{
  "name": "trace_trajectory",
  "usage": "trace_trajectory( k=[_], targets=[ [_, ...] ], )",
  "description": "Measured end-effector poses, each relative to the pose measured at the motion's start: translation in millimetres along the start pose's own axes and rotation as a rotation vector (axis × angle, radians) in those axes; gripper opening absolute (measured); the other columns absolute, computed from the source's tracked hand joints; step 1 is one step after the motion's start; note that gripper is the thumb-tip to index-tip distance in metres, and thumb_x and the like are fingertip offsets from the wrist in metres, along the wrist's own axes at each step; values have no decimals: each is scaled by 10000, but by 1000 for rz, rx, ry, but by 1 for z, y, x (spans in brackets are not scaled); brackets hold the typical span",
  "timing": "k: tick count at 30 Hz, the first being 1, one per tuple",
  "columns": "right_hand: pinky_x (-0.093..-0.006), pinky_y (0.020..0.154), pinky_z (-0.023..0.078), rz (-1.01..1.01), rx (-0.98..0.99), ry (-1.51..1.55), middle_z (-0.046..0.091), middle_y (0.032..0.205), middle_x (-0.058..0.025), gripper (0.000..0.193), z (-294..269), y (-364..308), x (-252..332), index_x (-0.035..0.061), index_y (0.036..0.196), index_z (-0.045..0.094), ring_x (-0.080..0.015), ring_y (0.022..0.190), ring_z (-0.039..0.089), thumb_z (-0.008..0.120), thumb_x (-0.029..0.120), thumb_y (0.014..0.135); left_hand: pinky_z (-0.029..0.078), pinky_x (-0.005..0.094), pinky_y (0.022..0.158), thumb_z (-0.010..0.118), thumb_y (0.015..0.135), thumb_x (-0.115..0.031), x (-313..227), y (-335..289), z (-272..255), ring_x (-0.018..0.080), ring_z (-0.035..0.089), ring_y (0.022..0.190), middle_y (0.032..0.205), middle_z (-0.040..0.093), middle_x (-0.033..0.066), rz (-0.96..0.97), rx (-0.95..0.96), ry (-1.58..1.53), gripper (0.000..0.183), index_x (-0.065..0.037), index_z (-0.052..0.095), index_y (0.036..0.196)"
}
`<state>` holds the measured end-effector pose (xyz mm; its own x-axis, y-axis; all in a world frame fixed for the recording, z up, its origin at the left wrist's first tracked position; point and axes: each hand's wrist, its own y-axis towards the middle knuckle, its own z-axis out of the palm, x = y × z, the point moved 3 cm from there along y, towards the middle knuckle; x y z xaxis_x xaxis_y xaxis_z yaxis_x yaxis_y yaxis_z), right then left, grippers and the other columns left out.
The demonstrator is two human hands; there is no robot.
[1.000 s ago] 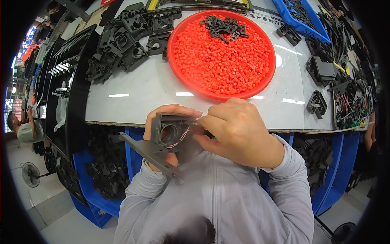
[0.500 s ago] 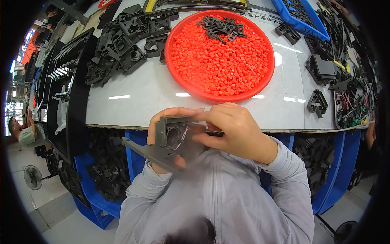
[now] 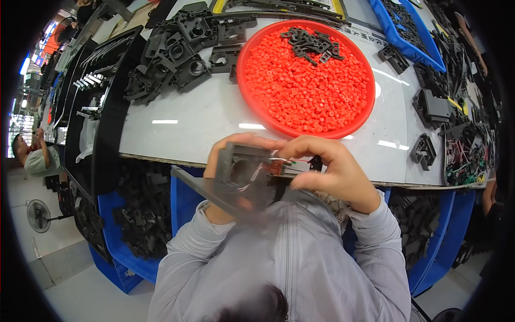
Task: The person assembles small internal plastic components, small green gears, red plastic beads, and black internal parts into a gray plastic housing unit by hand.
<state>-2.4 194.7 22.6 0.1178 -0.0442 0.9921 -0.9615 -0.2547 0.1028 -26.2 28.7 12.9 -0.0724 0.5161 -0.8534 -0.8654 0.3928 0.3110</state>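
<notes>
Near the table's front edge, my left hand [image 3: 213, 159] is closed around a dark grey plastic housing [image 3: 224, 170] with a round opening and a long flat arm pointing to the left. Thin white and red wires [image 3: 287, 160] run out of the housing's open side. Beside it, my right hand [image 3: 343, 174] pinches a small wired part [image 3: 295, 168] with a pale block-like body and a black end. That part sits just right of the housing. The lower portion of the housing is blurred, and the inner ends of the wires cannot be made out.
Beyond my hands stands a red tub [image 3: 244, 80] of small red plastic pieces, with black clips [image 3: 314, 44] on top. Grey housings [image 3: 177, 51] are heaped at the left. A black rack [image 3: 107, 139] stands further left, and blue bins [image 3: 112, 225] sit below the table edge.
My right hand has shifted right, away from the housing, and opened its grasp slightly. The small wired part and its wires now show between my hands. The whole view has shifted a little.
</notes>
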Motion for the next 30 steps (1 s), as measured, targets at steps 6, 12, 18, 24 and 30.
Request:
trace_trajectory(
  k=[6, 12, 18, 24, 30],
  targets=[
    [-302, 905, 428, 269, 139, 472, 555, 1190, -140, 289, -16, -4, -22, -10, 1157, 525, -201, 1074, 551, 511, 115, 897, 460, 490, 910, 624, 541, -697, -7, 0, -9, 400, 529, 1061, 1122, 510, 212, -146, 24, 33, 1044, -37, 299, 1281],
    [-270, 820, 473, 382, 311, 568, 574, 1110, -95, 321, -11, -6, -24, -28, 1134, 518, -153, 972, 578, 595, 15, 825, 470, 484, 895, 615, 545, -707, -8, 3, -8, 395, 545, 1037, 1098, 520, 210, -131, 30, 19, 1050, -24, 299, 1278],
    [-288, 696, 481, -203, -146, -385, 616, 909, -103, 246, -36, -2, 18, 16, 932, 619, -211, 785, 607, 660, 12, 690, 500, 421, 851, 629, 630, -629, -4, 8, -10, 347, 563, 1030, 1093, 538, 212, -93, 83, 12, 932, -8, 324, 1255],
    [-346, 620, 476, -528, 54, -876, 570, 798, -80, 212, -3, -7, 69, 53, 793, 583, -244, 723, 581, 668, 103, 605, 523, 394, 820, 720, 665, -515, 2, 10, -8, 304, 577, 1019, 1091, 553, 201, -165, -34, -140, 855, 2, 349, 1235],
    [-371, 589, 454, -441, 275, -566, 538, 724, -81, 242, 8, 23, 58, 50, 805, 550, -275, 682, 563, 695, 211, 698, 435, 328, 913, 740, 563, -604, 5, 7, -2, 203, 542, 1035, 1111, 543, 123, -334, -18, -93, 989, 32, 383, 1232]
  ],
)
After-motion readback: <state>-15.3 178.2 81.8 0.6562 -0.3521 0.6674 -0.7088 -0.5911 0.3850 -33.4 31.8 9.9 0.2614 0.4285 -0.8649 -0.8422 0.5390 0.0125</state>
